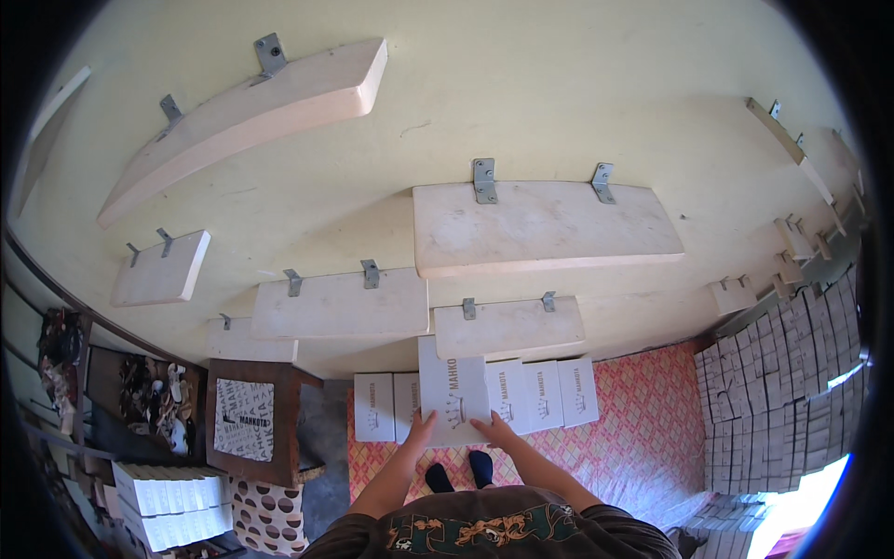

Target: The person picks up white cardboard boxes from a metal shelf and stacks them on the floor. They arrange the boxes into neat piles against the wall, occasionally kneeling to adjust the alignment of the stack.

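**Both hands on one white box, lifted off the row**

Left hand [421,427] and right hand [491,429] each clamp a lower corner of a flat white box [453,389], fingers spread on its face. Grip at the two near corners keeps the lid side up toward the camera and the box level; it sits higher than the others, so it reads as held clear of the floor, not resting.

Box position: over the middle of the row of white boxes [545,393] lined along the wall edge of the pink patterned floor mat [643,438]. Row is tight, boxes touching side by side, likely so they stack flush under the lowest wall shelf [508,327].

Room: pale yellow wall with several empty wooden shelves [545,226] on metal brackets. Tall stack of white boxes [782,391] at the mat's right edge. Left: dark wooden stand [251,421], more boxes, rack of footwear [158,396]. Person's dark socks [461,473] near the mat's front edge.
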Demonstrator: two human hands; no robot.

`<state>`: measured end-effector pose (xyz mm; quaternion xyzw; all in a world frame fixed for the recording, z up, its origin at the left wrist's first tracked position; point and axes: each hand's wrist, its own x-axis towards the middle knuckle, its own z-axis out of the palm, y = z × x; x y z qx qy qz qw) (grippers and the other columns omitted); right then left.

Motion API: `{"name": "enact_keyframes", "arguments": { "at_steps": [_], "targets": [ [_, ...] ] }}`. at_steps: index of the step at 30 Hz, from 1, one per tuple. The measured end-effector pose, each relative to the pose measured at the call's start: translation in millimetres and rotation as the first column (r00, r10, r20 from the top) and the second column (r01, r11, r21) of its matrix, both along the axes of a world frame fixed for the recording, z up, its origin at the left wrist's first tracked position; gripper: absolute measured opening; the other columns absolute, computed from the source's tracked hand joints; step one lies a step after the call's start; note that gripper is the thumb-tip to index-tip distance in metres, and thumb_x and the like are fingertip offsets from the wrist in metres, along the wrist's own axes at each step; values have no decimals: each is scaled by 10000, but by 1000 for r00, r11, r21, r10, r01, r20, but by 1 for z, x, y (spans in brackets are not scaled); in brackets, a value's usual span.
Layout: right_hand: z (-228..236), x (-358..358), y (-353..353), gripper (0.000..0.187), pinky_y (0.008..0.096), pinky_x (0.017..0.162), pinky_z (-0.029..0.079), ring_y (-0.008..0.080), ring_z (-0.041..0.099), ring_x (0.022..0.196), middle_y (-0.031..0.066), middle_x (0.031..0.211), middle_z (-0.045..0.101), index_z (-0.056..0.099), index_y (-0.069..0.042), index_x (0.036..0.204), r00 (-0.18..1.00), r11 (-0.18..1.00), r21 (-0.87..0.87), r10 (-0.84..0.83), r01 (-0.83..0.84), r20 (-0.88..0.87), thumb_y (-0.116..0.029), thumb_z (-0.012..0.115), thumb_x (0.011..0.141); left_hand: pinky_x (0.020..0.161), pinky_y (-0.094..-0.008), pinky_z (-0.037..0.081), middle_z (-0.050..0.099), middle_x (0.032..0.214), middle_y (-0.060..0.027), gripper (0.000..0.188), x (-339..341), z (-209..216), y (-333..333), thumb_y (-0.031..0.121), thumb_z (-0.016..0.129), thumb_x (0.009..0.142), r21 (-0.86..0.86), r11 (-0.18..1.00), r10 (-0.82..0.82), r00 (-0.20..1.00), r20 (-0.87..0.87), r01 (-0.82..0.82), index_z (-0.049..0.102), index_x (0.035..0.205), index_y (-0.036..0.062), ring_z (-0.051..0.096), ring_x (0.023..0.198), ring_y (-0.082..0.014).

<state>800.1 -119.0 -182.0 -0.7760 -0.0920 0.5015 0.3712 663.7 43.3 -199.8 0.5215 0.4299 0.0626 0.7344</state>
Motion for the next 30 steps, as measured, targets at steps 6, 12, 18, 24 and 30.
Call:
{"name": "enact_keyframes", "arguments": {
  "at_steps": [6, 12, 18, 24, 30],
  "targets": [
    [-9, -2, -10, 834, 370, 582, 551, 327, 597, 892, 255, 1080, 535, 275, 22, 1304, 998, 998, 12, -64, 64, 6, -491, 618, 743, 904, -368, 394, 432, 1232, -174, 674, 8, 18, -11, 383, 539, 856, -15, 999, -31, 998, -48, 30, 201, 1319, 28, 450, 1121, -253],
    [0, -4, -3, 763, 510, 702, 515, 344, 497, 1066, 185, 1227, 435, 205, -96, 1337, 986, 996, -14, -91, 90, -137, -440, 603, 784, 890, -374, 404, 435, 1222, -179, 680, 4, 1, -3, 361, 565, 843, -9, 1000, -4, 997, -75, 3, 207, 1317, 31, 464, 1101, -259],
    [-4, -3, -8, 765, 511, 686, 515, 337, 506, 1053, 181, 1244, 423, 171, -92, 1347, 979, 991, 18, -125, 129, -159, -421, 590, 799, 885, -355, 408, 440, 1198, -193, 675, 7, -14, -2, 304, 600, 830, 48, 999, -23, 998, -50, 25, 222, 1293, -9, 476, 1080, -256],
    [-11, -4, -5, 804, 389, 719, 506, 329, 567, 967, 250, 1128, 508, 199, 4, 1329, 996, 993, 87, -82, 84, -28, -445, 590, 790, 911, -346, 380, 419, 1217, -204, 677, 3, -16, 2, 305, 596, 833, 83, 996, -36, 999, 4, 35, 219, 1278, -39, 448, 1110, -255],
    [-14, -4, -7, 833, 371, 880, 422, 357, 544, 1026, 293, 1129, 508, 231, 47, 1314, 997, 999, 42, -34, 30, 76, -492, 575, 781, 916, -352, 374, 412, 1229, -206, 674, 2, -25, 0, 328, 582, 838, 105, 994, -35, 999, -4, 35, 228, 1281, -37, 447, 1111, -258]
  ]
}}
